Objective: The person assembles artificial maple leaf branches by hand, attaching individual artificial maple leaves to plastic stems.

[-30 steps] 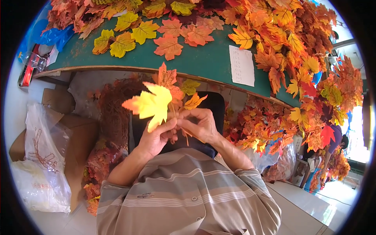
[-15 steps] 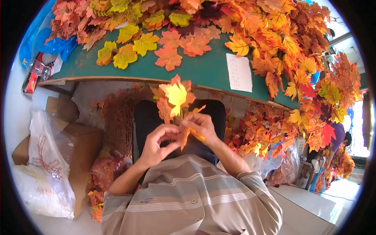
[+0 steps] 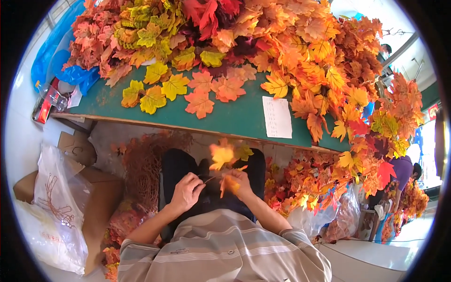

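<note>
Left hand (image 3: 189,190) pinched a thin brown stem (image 3: 211,178), right hand (image 3: 241,183) gripped a yellow-orange, fabric-looking maple-leaf spray (image 3: 221,156), nearer than the green worktop (image 3: 235,117). Probably featherlight and floppy, so the stem seemed safest to grab.

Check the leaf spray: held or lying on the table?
Held: the right hand grips the leaf spray in front of the green table; the left hand pinches a thin stem.

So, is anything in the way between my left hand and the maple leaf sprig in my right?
Nothing visible stands between them. Your left hand seems to pinch a thin stem that crosses the gap toward the maple leaf sprig in your right hand.
</note>
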`<action>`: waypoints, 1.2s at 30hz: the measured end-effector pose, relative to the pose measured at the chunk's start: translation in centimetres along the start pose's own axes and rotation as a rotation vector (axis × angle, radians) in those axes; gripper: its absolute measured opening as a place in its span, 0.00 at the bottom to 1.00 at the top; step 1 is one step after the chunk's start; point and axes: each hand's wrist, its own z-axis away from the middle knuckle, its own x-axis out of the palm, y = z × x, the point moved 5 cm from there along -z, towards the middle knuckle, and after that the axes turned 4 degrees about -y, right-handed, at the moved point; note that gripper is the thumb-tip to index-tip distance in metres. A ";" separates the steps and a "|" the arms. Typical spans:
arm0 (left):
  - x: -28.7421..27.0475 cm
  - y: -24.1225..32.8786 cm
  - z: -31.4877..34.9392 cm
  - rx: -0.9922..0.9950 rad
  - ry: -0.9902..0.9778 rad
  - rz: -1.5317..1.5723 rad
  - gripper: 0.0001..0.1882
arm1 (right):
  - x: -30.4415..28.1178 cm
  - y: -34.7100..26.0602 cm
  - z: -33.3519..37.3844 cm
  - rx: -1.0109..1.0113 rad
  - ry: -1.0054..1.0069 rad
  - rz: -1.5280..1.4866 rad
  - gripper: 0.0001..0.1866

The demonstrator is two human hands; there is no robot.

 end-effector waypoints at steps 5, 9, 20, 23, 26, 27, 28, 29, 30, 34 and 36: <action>-0.5 -2.2 -0.2 -0.237 -0.037 0.168 0.05 | -2.6 1.4 -3.2 -0.101 -0.171 0.420 0.10; -0.1 -5.7 0.2 -0.667 -0.023 0.679 0.11 | 2.8 -15.0 0.0 -0.443 -0.022 0.916 0.07; 1.2 -4.8 -0.5 -0.828 -0.049 1.226 0.07 | 7.0 -27.2 -16.8 -0.957 0.270 1.466 0.06; 1.2 -4.6 -0.2 -0.819 -0.054 1.218 0.07 | 5.6 -26.9 -17.4 -0.905 0.258 1.263 0.06; 0.9 -5.1 0.5 -0.808 -0.022 1.185 0.07 | 6.6 -28.7 -14.4 -1.099 0.272 1.309 0.07; 0.8 -5.3 0.6 -0.795 -0.013 1.150 0.07 | 6.5 -29.0 -14.0 -1.093 0.274 1.313 0.07; 0.8 -5.4 0.8 -0.785 -0.020 1.147 0.06 | 5.7 -29.3 -14.1 -0.982 0.247 1.109 0.08; 0.8 -5.1 0.5 -0.787 -0.030 1.149 0.06 | 4.8 -29.7 -14.2 -0.869 0.225 0.906 0.08; 0.6 -4.6 0.2 -0.773 -0.012 1.138 0.06 | 4.5 -30.1 -13.9 -0.859 0.201 0.830 0.08; 0.7 -3.7 -0.9 -0.732 0.005 1.101 0.06 | 2.9 -31.1 -12.0 -0.877 0.242 0.824 0.09; 0.6 -3.7 -0.9 -0.697 0.023 1.103 0.06 | 3.2 -31.7 -10.8 -0.815 0.270 0.814 0.08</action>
